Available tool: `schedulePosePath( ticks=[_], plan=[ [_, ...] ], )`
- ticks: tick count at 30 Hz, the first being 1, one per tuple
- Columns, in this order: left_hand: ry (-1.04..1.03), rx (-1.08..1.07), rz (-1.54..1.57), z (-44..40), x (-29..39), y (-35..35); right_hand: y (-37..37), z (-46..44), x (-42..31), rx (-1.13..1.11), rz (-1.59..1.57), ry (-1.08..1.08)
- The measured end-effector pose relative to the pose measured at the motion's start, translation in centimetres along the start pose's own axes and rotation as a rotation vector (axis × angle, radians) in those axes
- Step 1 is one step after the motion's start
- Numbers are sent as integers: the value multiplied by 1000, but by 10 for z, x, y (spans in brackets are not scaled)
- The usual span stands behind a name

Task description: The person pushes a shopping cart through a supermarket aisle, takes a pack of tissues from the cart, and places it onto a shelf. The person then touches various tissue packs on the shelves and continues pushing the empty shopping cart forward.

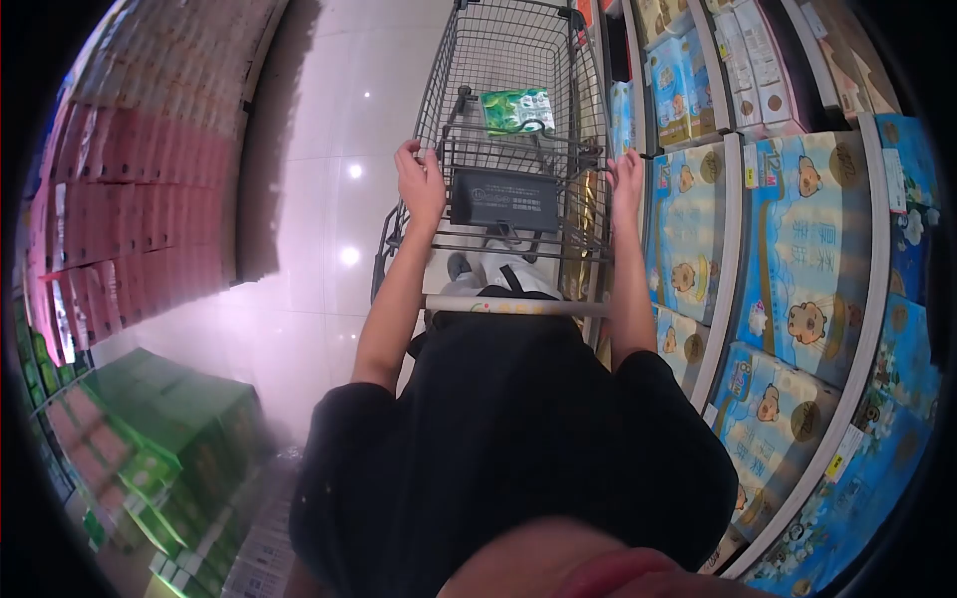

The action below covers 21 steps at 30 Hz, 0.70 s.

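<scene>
A dark wire shopping cart [503,50] stands in front of my body, with its light handle bar [518,306] across my waist. Inside the basket lies a green and white package [516,111]. My left hand [422,184] is over the cart's left side, beside the dark plastic panel [504,200], its fingers loosely bent and apart, holding nothing visible. At the cart's right side, my right hand [626,184] is raised near the wire rim, fingers slightly curled and apart, with nothing visible in it.
Shelves of blue and cream tissue packs [797,259] run close along the right. Pink packages [140,189] are stacked at the left, with green boxes [174,409] below them. A shiny tiled floor [324,189] lies between the left stacks and the cart.
</scene>
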<state>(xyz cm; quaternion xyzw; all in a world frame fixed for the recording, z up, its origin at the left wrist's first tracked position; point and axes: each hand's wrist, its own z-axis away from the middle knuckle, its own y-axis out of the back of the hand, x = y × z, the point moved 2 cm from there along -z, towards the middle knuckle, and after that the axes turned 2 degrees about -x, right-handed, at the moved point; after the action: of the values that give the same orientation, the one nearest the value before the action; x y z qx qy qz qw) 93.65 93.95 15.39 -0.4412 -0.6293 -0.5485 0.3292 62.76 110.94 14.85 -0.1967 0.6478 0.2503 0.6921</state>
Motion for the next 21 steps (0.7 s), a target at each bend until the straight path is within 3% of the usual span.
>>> schedulePosePath(
  ticks=[3, 8, 10, 11, 13, 15, 17, 21],
  plan=[
    [-62, 73, -62, -22, -9, 4, 27, -19, 12, 45, 55, 23],
    [53, 97, -203, -48, -45, -6, 60, -53, 49, 214, 125, 0],
    [132, 51, -223, -64, -46, -15, 58, -68, 52, 320, 152, -383],
    [115, 34, -246, -74, -46, -22, 54, -80, 62, 332, 130, -406],
    [116, -10, -295, -86, -39, -36, 45, -108, 65, 198, 303, -68],
    [113, -65, -346, -100, -31, -54, 21, -127, 55, 147, 407, -27],
    [54, -104, -390, -112, -25, -69, 2, -164, 90, 91, 522, -7],
    [-171, -180, -510, -142, -15, -87, -25, -196, 58, 72, 635, -32]
  ],
)
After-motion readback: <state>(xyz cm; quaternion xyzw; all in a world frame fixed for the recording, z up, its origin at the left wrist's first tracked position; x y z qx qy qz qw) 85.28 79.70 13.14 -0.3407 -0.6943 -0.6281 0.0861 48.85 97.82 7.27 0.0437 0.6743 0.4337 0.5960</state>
